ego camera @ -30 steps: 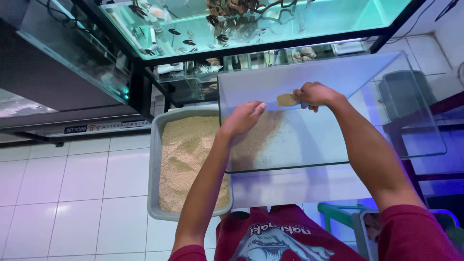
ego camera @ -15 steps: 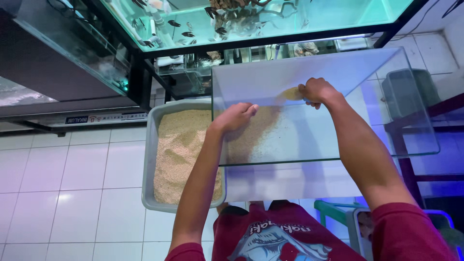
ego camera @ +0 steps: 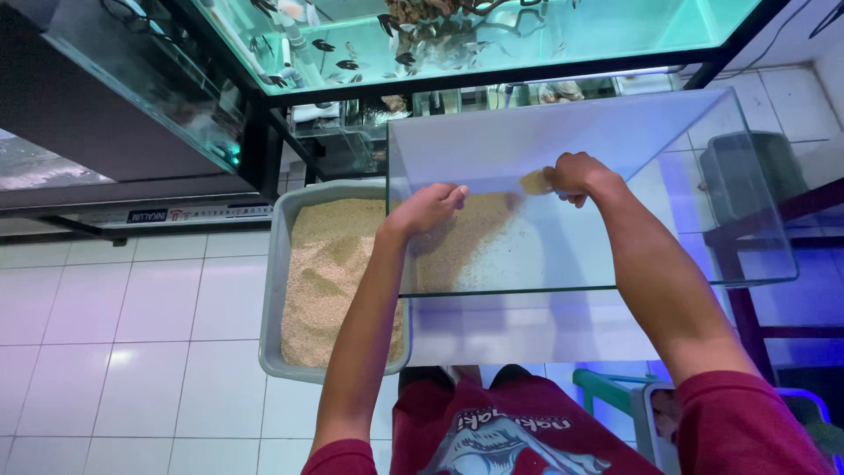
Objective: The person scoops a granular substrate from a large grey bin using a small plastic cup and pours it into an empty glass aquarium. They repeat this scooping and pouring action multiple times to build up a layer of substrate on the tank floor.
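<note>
1. The right hand (ego camera: 576, 174) is curled tight around a small tan scoop (ego camera: 534, 182); only the scoop's tip shows past the fingers, so its full shape cannot be made out.
2. The left hand (ego camera: 428, 208) reaches into the glass tank (ego camera: 747, 220), palm down with fingers loosely bent over the sand. Whether it grips anything cannot be told, since its underside is hidden.
3. The tank's near wall reflects light, and its lower edge blends with the white floor tiles (ego camera: 123, 299), so what it stands on is unclear.
4. The sand in the tank (ego camera: 466, 242) is pale beige and fine. It lies thick in the left part under the left hand and thins to scattered grains toward the right, where the bare bottom shows.
5. A grey plastic tub (ego camera: 274, 290) sits just beside the tank on its left, filled with the same beige sand, its surface uneven with shallow hollows.
6. Above, a lit aquarium (ego camera: 527, 35) with dark fish is cut off by the top edge.
</note>
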